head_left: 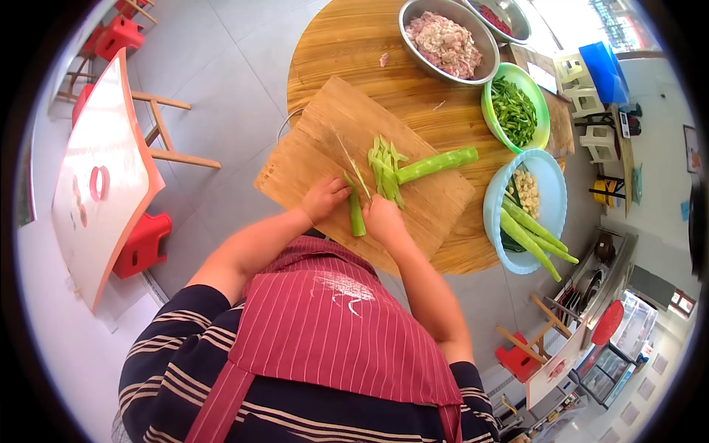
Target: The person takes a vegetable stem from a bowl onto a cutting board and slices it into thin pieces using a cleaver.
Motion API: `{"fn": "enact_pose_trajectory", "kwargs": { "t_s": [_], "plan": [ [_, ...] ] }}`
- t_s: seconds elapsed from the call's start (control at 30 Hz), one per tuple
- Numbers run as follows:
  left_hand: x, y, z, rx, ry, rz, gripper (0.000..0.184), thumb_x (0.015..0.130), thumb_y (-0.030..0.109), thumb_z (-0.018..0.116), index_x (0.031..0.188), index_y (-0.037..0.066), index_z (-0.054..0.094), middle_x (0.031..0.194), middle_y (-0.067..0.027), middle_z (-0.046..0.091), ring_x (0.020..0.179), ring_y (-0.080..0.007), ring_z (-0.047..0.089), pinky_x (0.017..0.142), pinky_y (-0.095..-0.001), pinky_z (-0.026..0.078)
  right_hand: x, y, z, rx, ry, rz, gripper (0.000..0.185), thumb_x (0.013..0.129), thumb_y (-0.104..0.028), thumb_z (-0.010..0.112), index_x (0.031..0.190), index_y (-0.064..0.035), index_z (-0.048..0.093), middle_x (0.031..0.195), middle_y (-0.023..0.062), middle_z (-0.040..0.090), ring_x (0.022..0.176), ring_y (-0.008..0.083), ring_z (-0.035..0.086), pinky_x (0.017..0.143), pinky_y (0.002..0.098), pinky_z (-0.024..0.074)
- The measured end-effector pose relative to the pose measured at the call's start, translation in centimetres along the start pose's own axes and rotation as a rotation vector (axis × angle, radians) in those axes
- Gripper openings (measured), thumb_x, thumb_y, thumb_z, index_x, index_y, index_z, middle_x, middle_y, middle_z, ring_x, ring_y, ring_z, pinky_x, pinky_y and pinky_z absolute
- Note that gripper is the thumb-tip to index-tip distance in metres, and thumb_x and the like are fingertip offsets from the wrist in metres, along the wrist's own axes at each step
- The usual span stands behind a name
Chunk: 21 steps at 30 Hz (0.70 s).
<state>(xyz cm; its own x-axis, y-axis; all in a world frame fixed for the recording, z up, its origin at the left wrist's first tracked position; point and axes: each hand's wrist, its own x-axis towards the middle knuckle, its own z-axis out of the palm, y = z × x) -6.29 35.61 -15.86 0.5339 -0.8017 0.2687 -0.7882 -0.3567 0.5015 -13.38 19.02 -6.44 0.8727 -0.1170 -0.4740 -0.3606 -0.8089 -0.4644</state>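
Note:
My right hand is closed around the handle of a kitchen knife, whose thin blade points away across the wooden cutting board. My left hand has its fingers bent against a long green stem piece, which looks like peeled celtuce, just left of the blade. Right of the knife lies a pile of cut green slices. A thicker peeled stem touches the pile and stretches to the right. The knife handle is mostly hidden in my fist.
The board rests on a round wooden table. Along its right side stand a metal bowl of raw meat, a green basin of cut green vegetables and a blue basin with garlic and long stems. Another metal bowl is farther back.

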Motion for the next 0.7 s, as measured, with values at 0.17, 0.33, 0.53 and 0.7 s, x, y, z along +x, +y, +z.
{"fn": "enact_pose_trajectory", "kwargs": {
  "t_s": [0.17,0.33,0.53,0.7],
  "plan": [
    [-0.3,0.3,0.6,0.093,0.206,0.101,0.027,0.072,0.010,0.052,0.097,0.005,0.061,0.099,-0.0077,0.057,0.093,-0.0254,0.053,0.080,-0.0322,0.046,-1.5,-0.5,0.4,-0.095,-0.055,0.060,0.023,0.084,-0.019,0.050,0.084,0.0026,0.057,0.078,0.0254,0.062,0.071,0.0402,0.062,0.065,0.0452,0.0505],
    [-0.5,0.6,-0.1,0.012,0.063,0.043,0.028,0.072,0.010,0.051,0.097,0.005,0.062,0.101,-0.0086,0.056,0.096,-0.0259,0.053,0.083,-0.0327,0.046,0.8,0.3,1.5,0.048,0.057,0.001,0.022,0.083,-0.018,0.051,0.082,0.0030,0.055,0.073,0.0266,0.060,0.072,0.0427,0.060,0.067,0.0492,0.0480],
    [-0.5,0.4,0.7,0.089,0.128,0.086,0.027,0.072,0.010,0.051,0.096,0.005,0.061,0.100,-0.0086,0.056,0.096,-0.0261,0.053,0.082,-0.0328,0.045,-1.4,-0.5,0.7,-0.108,-0.088,0.085,0.025,0.083,-0.020,0.050,0.084,0.0040,0.057,0.078,0.0254,0.062,0.074,0.0407,0.062,0.068,0.0467,0.0501],
    [-0.2,0.0,0.2,0.015,0.059,0.029,0.027,0.074,0.011,0.050,0.097,0.005,0.061,0.101,-0.0085,0.056,0.097,-0.0262,0.052,0.083,-0.0329,0.045,0.2,0.6,0.9,0.031,0.070,-0.006,0.023,0.083,-0.019,0.052,0.079,0.0032,0.057,0.072,0.0263,0.060,0.070,0.0427,0.060,0.065,0.0486,0.0486]
  ]
}}
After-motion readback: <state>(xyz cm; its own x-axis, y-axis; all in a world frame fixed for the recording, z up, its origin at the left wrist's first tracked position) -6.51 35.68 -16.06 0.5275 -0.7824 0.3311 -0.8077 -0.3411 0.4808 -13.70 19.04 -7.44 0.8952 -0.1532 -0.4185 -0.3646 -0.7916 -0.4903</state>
